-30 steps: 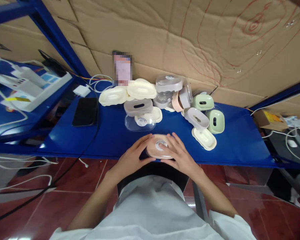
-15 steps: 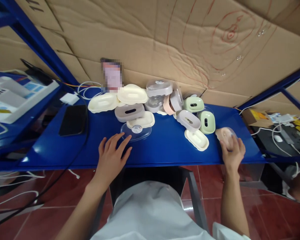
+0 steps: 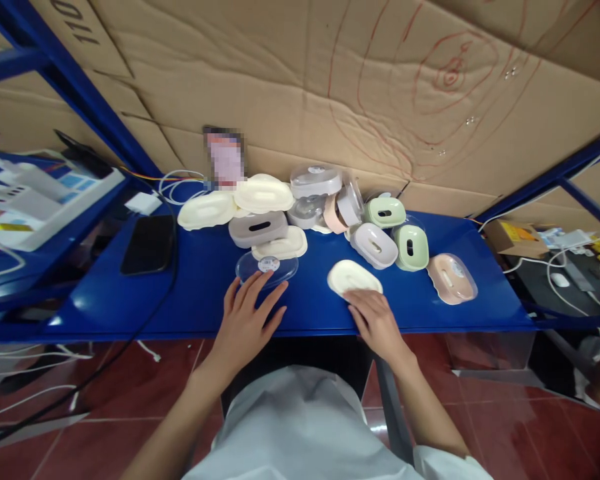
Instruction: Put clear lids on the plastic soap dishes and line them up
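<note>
My left hand (image 3: 250, 313) is spread with fingertips resting on a clear oval plastic lid (image 3: 284, 268) that bears a round label. To the right, my right hand (image 3: 377, 321) has its fingers over the near edge of a cream oval tray (image 3: 351, 273) and holds it there. Behind the lid lie another cream tray (image 3: 293, 243) and a grey oval box with a slot (image 3: 260, 229). A lilac slotted box (image 3: 375, 245) and a green one (image 3: 412, 247) stand beyond my right hand. At the far right sits a peach box (image 3: 450, 279) with a clear cover.
Two more cream trays (image 3: 263, 193) lie at the back left, near a propped phone-like device (image 3: 226, 157). A black phone (image 3: 148, 245) and a black cable (image 3: 174, 267) are on the left. A cardboard wall (image 3: 280, 87) closes the blue table's (image 3: 307, 313) back.
My right hand has let go of the peach box and moved left onto the cream tray. That tray has shifted left. My left hand stays at the clear lid.
</note>
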A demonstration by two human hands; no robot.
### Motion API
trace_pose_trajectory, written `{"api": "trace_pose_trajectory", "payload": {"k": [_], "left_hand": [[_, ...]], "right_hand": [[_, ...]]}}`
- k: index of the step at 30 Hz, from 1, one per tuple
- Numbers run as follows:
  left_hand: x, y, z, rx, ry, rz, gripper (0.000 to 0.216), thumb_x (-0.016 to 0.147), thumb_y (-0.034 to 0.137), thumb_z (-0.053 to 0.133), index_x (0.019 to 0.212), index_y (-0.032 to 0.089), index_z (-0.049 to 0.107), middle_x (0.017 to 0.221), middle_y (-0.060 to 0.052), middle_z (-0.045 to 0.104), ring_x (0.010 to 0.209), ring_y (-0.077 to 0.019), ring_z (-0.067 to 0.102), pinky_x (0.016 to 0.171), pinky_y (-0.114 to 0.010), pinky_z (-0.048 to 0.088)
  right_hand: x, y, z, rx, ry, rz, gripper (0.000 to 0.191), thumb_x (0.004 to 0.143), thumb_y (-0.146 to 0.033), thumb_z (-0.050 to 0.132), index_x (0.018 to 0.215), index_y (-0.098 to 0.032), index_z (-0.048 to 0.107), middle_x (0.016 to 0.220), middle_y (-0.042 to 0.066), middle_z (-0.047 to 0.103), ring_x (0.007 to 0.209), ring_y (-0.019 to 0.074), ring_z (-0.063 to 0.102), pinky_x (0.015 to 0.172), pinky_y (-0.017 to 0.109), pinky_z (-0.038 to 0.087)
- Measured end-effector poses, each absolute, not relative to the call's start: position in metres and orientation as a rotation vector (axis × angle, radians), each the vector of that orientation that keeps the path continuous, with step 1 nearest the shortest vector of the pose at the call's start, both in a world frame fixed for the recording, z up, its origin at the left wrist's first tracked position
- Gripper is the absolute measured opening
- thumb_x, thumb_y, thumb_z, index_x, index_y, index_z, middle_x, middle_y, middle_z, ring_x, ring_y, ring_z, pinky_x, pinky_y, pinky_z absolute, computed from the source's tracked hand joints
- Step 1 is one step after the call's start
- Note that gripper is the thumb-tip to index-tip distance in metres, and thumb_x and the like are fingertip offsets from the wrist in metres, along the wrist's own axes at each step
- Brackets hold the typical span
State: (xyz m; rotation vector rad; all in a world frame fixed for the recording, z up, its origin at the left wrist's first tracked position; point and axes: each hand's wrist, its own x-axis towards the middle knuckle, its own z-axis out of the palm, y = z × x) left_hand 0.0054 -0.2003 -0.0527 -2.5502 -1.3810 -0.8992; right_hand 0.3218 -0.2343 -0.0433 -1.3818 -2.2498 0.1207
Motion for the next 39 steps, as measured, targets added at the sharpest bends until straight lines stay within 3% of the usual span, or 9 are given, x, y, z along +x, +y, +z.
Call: {"api": "trace_pose_trajectory", "payload": {"k": [4, 7, 10, 13, 19, 26, 29, 35, 39], "left_hand": [[0.019, -0.198, -0.049, -2.71, -1.189, -0.813, 0.046, 0.107, 0.021, 0.058, 0.153, 0.025, 0.057, 0.165, -0.014, 0.051, 0.153, -0.0336, 0.048, 0.129, -0.058, 0.031], [0.034, -0.198, -0.048, -2.862, -1.056, -0.75, 0.045, 0.109, 0.021, 0.052, 0.153, 0.026, 0.058, 0.161, -0.011, 0.057, 0.149, -0.0306, 0.053, 0.129, -0.056, 0.032], [0.043, -0.198, -0.052, -2.969, -1.023, -0.773, 0.044, 0.107, 0.015, 0.051, 0.148, 0.024, 0.063, 0.144, -0.01, 0.07, 0.136, -0.0267, 0.062, 0.117, -0.046, 0.048], [0.043, -0.198, -0.057, -2.946, -1.046, -0.84, 0.045, 0.105, 0.011, 0.053, 0.146, 0.025, 0.064, 0.141, -0.011, 0.07, 0.126, -0.026, 0.067, 0.104, -0.042, 0.055], [0.039, -0.193, -0.057, -2.792, -1.098, -0.906, 0.045, 0.107, 0.026, 0.06, 0.152, 0.027, 0.059, 0.163, -0.016, 0.052, 0.149, -0.0347, 0.051, 0.115, -0.052, 0.048], [0.035, -0.192, -0.064, -2.894, -1.052, -0.972, 0.032, 0.109, 0.028, 0.058, 0.139, 0.023, 0.068, 0.141, -0.008, 0.072, 0.141, -0.0274, 0.059, 0.113, -0.044, 0.05], [0.036, -0.194, -0.065, -2.882, -1.034, -0.955, 0.03, 0.11, 0.029, 0.056, 0.136, 0.022, 0.07, 0.142, -0.009, 0.072, 0.141, -0.0271, 0.059, 0.112, -0.044, 0.05], [0.036, -0.198, -0.061, -2.868, -1.052, -0.884, 0.027, 0.11, 0.028, 0.056, 0.13, 0.021, 0.073, 0.144, -0.01, 0.07, 0.141, -0.0282, 0.059, 0.112, -0.046, 0.051], [0.036, -0.198, -0.06, -2.861, -1.068, -0.892, 0.027, 0.11, 0.027, 0.055, 0.129, 0.022, 0.073, 0.144, -0.01, 0.07, 0.141, -0.0287, 0.059, 0.11, -0.046, 0.051]], "right_hand": [[0.331, -0.196, -0.036, -1.362, -2.222, 0.005, 0.044, 0.111, -0.03, 0.051, 0.154, -0.025, 0.057, 0.158, 0.01, 0.061, 0.15, 0.0274, 0.053, 0.126, 0.051, 0.039], [0.352, -0.17, -0.038, -1.67, -2.003, -0.222, 0.045, 0.11, -0.033, 0.053, 0.153, -0.019, 0.06, 0.152, 0.016, 0.065, 0.145, 0.0338, 0.056, 0.123, 0.059, 0.037], [0.357, -0.168, -0.039, -1.724, -1.969, -0.234, 0.036, 0.111, -0.026, 0.048, 0.139, -0.021, 0.07, 0.132, 0.013, 0.077, 0.124, 0.03, 0.069, 0.116, 0.054, 0.042], [0.336, -0.192, -0.034, -1.545, -2.056, -0.126, 0.036, 0.111, -0.022, 0.048, 0.141, -0.024, 0.068, 0.13, 0.009, 0.078, 0.121, 0.026, 0.07, 0.114, 0.05, 0.042], [0.282, -0.235, -0.036, -1.242, -2.312, 0.036, 0.048, 0.108, -0.015, 0.053, 0.154, -0.026, 0.056, 0.135, 0.007, 0.075, 0.128, 0.0223, 0.067, 0.125, 0.05, 0.034], [0.283, -0.237, -0.042, -1.144, -2.454, -0.013, 0.05, 0.107, -0.01, 0.051, 0.154, -0.026, 0.057, 0.139, 0.004, 0.075, 0.128, 0.0204, 0.066, 0.128, 0.048, 0.032], [0.301, -0.223, -0.034, -1.105, -2.494, -0.02, 0.041, 0.11, -0.022, 0.053, 0.15, -0.026, 0.061, 0.141, 0.005, 0.074, 0.134, 0.021, 0.064, 0.127, 0.046, 0.035], [0.389, -0.154, -0.022, -1.968, -1.83, -0.485, 0.05, 0.109, -0.043, 0.053, 0.149, -0.016, 0.061, 0.153, 0.022, 0.061, 0.141, 0.039, 0.056, 0.115, 0.059, 0.043], [0.436, -0.14, -0.028, -2.258, -1.704, -0.418, 0.047, 0.108, -0.043, 0.05, 0.139, -0.013, 0.068, 0.128, 0.022, 0.076, 0.115, 0.0367, 0.07, 0.101, 0.051, 0.05]]}}
